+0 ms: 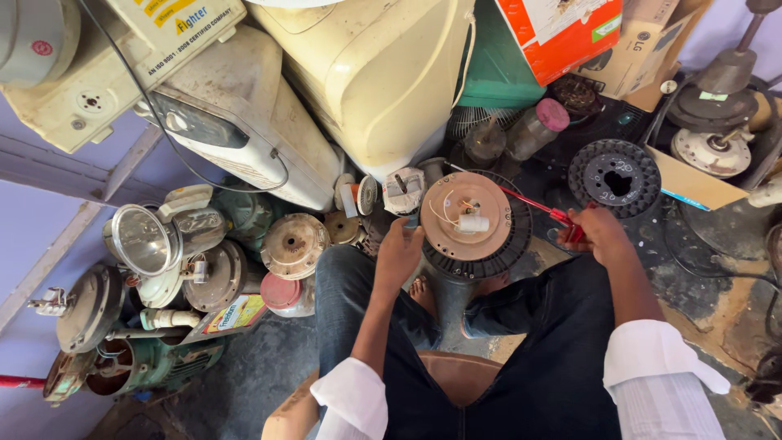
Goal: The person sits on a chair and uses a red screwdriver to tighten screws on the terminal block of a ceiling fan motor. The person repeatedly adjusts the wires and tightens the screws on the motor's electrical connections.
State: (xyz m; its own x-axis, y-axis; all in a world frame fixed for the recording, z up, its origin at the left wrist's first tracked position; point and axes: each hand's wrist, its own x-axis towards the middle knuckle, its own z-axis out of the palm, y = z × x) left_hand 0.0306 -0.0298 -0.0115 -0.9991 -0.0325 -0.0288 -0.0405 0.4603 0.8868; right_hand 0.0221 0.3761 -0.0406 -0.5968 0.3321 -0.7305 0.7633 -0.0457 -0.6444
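Note:
A round fan motor (472, 224) with a tan top plate, a black ribbed rim, loose white wires and a small white part rests between my knees. My left hand (399, 253) grips its left edge. My right hand (601, 232) is closed on the red handle of a screwdriver (533, 204). The screwdriver's thin shaft reaches left toward the motor's upper rim. I sit on a low brown stool (456, 375).
Old motor housings (293, 244), a mixer jar (147, 240) and a green motor (155, 363) crowd the floor at left. Cream appliance casings (375, 73) lean behind. A black stator ring (615, 175), cardboard boxes (570, 33) and fan parts (717, 147) lie at right.

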